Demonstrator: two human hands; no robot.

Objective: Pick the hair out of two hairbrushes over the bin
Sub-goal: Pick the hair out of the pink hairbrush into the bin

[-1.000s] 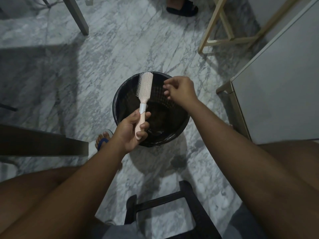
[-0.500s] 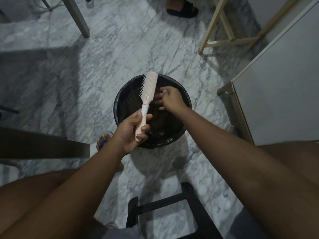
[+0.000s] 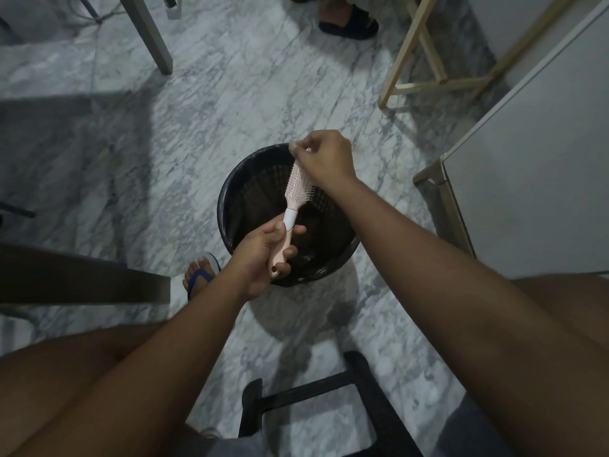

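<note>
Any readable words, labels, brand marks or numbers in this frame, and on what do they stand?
None: no text can be read anywhere in this frame.
Hairbrush, held in the left hand: plain, no print visible.
Bin: no label visible.

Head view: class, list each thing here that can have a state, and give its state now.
hairbrush: held over the bin, bristles toward the camera.
bin: upright on the floor, no lid.
left hand: grips the hairbrush handle.
right hand: fingers pinch at the bristles at the far end; hair too fine to see.
</note>
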